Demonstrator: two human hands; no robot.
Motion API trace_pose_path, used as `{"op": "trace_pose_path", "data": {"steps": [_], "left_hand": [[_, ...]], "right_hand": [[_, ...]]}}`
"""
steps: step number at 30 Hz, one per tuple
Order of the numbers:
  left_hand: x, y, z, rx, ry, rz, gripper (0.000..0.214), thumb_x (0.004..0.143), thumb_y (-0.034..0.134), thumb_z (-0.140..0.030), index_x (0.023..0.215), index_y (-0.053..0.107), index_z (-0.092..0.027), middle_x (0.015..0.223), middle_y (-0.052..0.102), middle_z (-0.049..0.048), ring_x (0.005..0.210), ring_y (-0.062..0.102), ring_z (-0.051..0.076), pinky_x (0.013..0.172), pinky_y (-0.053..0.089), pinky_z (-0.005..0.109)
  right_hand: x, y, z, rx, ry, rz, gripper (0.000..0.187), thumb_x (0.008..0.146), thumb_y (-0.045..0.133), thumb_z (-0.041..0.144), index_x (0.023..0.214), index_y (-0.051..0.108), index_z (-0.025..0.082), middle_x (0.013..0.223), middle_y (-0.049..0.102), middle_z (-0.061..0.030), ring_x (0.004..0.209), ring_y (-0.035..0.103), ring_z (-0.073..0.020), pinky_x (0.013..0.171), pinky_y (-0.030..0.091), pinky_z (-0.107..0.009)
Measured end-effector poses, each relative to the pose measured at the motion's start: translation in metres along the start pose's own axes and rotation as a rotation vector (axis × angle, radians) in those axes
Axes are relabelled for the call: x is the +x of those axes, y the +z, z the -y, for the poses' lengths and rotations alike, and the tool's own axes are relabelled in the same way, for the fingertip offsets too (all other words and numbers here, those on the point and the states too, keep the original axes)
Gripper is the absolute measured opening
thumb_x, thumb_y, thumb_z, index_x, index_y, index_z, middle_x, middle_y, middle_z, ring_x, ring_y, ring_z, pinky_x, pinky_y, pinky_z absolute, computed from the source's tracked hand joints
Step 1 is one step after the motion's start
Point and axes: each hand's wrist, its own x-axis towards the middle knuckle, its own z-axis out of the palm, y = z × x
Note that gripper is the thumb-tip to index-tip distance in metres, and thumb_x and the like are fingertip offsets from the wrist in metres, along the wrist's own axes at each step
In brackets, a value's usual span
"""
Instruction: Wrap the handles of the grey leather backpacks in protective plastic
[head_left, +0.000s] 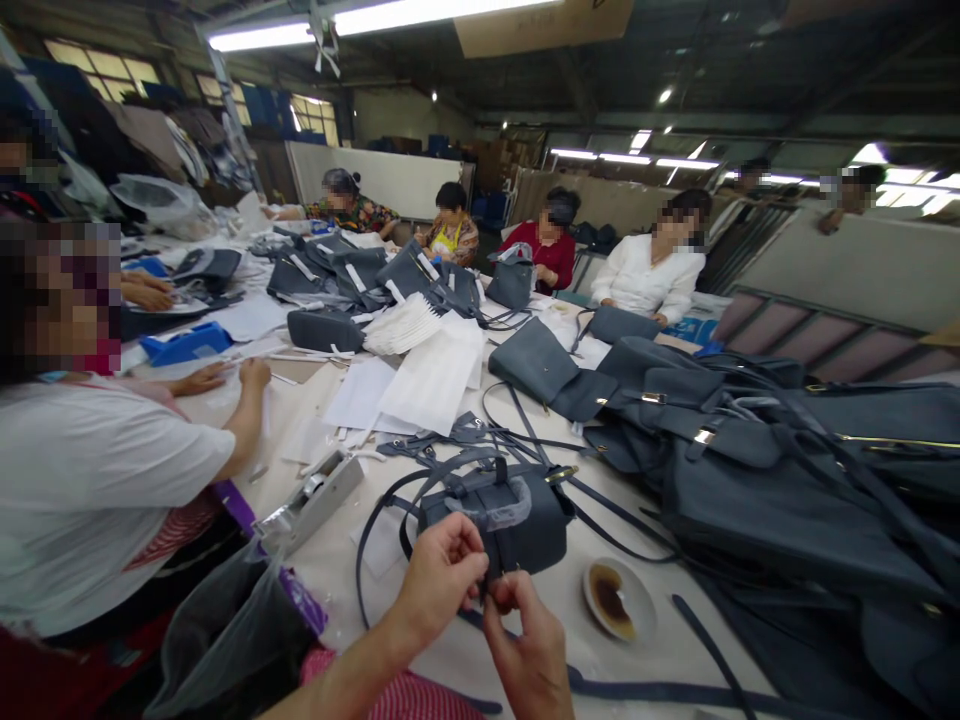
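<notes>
A small dark blue-grey handbag (544, 530) lies on the table in front of me, with clear plastic wrap (504, 507) around its top part. My left hand (439, 570) is closed in a pinch at the bag's near side. Close beside it, my right hand (525, 635) also pinches, thumb and forefinger together. Between the fingertips of both hands is a narrow dark strap (504, 550) on the bag's front; its end is mostly hidden by the fingers. Long thin straps loop from the bag across the table.
A white dish (619, 598) with brown liquid stands right of the bag. Dark bags (750, 490) are heaped at the right. A metal dispenser-like box (311, 500) and white paper sheets (435, 375) lie left and beyond. A co-worker (112, 490) sits close at left; several people sit opposite.
</notes>
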Motion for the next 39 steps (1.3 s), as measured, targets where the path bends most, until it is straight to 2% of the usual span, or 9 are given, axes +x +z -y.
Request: {"op": "trace_pose_path", "data": {"steps": [2, 7, 10, 14, 25, 28, 33, 36, 39], "left_hand": [[0.000, 0.000, -0.001, 0.049, 0.062, -0.024, 0.008, 0.078, 0.050, -0.012, 0.074, 0.050, -0.019, 0.059, 0.053, -0.0032, 0.049, 0.051, 0.012, 0.046, 0.040, 0.021], [-0.004, -0.007, 0.002, 0.691, 0.725, -0.083, 0.024, 0.090, 0.041, -0.011, 0.081, 0.062, -0.018, 0.070, 0.056, 0.0022, 0.064, 0.054, 0.014, 0.058, 0.042, 0.023], [0.000, -0.010, 0.000, 0.939, 0.794, -0.130, 0.024, 0.092, 0.042, -0.011, 0.074, 0.057, -0.018, 0.069, 0.056, 0.0028, 0.065, 0.052, 0.017, 0.056, 0.039, 0.025], [0.003, -0.012, -0.006, 1.087, 0.926, 0.038, 0.023, 0.093, 0.042, -0.012, 0.073, 0.053, -0.018, 0.072, 0.057, 0.0028, 0.065, 0.050, 0.018, 0.055, 0.038, 0.027], [0.021, -0.005, -0.012, 0.720, 0.773, 0.064, 0.020, 0.082, 0.043, -0.003, 0.077, 0.055, -0.018, 0.074, 0.059, 0.0031, 0.070, 0.055, 0.016, 0.062, 0.042, 0.025], [0.021, 0.006, -0.002, 0.829, 0.906, -0.048, 0.023, 0.086, 0.040, -0.006, 0.072, 0.054, -0.018, 0.070, 0.056, 0.0042, 0.067, 0.053, 0.018, 0.059, 0.041, 0.028], [0.024, 0.006, -0.001, 0.977, 1.042, -0.008, 0.028, 0.094, 0.036, -0.014, 0.074, 0.055, -0.017, 0.071, 0.056, 0.0033, 0.065, 0.051, 0.017, 0.057, 0.041, 0.027], [0.034, -0.005, -0.008, 1.007, 1.029, -0.070, 0.030, 0.094, 0.034, -0.012, 0.074, 0.055, -0.017, 0.071, 0.056, 0.0043, 0.066, 0.051, 0.018, 0.056, 0.041, 0.028], [0.036, -0.014, -0.012, 0.825, 0.874, -0.058, 0.023, 0.091, 0.039, -0.011, 0.079, 0.057, -0.018, 0.075, 0.059, 0.0044, 0.070, 0.055, 0.017, 0.062, 0.045, 0.027]], "right_hand": [[0.004, -0.005, 0.006, 0.015, 0.001, -0.032, 0.012, 0.080, 0.058, 0.022, 0.071, 0.051, 0.024, 0.063, 0.056, 0.0028, 0.056, 0.056, -0.0138, 0.056, 0.048, -0.023], [0.015, -0.017, 0.024, 0.033, -0.046, -0.104, 0.010, 0.080, 0.059, 0.020, 0.073, 0.053, 0.024, 0.063, 0.056, 0.0031, 0.056, 0.058, -0.0141, 0.056, 0.049, -0.022], [0.012, -0.013, 0.021, -0.014, -0.162, -0.027, 0.014, 0.077, 0.058, 0.013, 0.070, 0.054, 0.024, 0.061, 0.057, 0.0035, 0.054, 0.056, -0.0137, 0.056, 0.047, -0.021], [0.006, -0.010, 0.013, 0.023, -0.085, -0.020, 0.014, 0.078, 0.058, 0.014, 0.070, 0.052, 0.024, 0.063, 0.057, 0.0032, 0.056, 0.056, -0.0137, 0.058, 0.046, -0.021], [0.006, -0.014, 0.004, 0.475, 0.326, 0.041, 0.027, 0.071, 0.067, 0.027, 0.062, 0.042, 0.024, 0.061, 0.047, 0.0043, 0.057, 0.046, -0.0133, 0.054, 0.041, -0.023], [0.009, -0.021, 0.005, 0.478, 0.321, 0.084, 0.027, 0.068, 0.068, 0.023, 0.060, 0.042, 0.023, 0.060, 0.045, 0.0052, 0.057, 0.044, -0.0125, 0.054, 0.041, -0.022], [0.011, -0.025, 0.008, 0.304, 0.150, 0.131, 0.019, 0.068, 0.057, 0.013, 0.061, 0.043, 0.023, 0.059, 0.043, 0.0061, 0.056, 0.042, -0.0112, 0.054, 0.037, -0.021], [-0.001, -0.017, 0.000, 0.226, 0.051, 0.320, 0.018, 0.062, 0.055, 0.005, 0.060, 0.047, 0.022, 0.057, 0.049, 0.0058, 0.054, 0.046, -0.0104, 0.055, 0.036, -0.020], [-0.011, -0.017, -0.011, 0.397, 0.204, 0.260, 0.018, 0.064, 0.059, 0.011, 0.060, 0.046, 0.022, 0.058, 0.049, 0.0055, 0.054, 0.046, -0.0107, 0.055, 0.037, -0.021]]}}
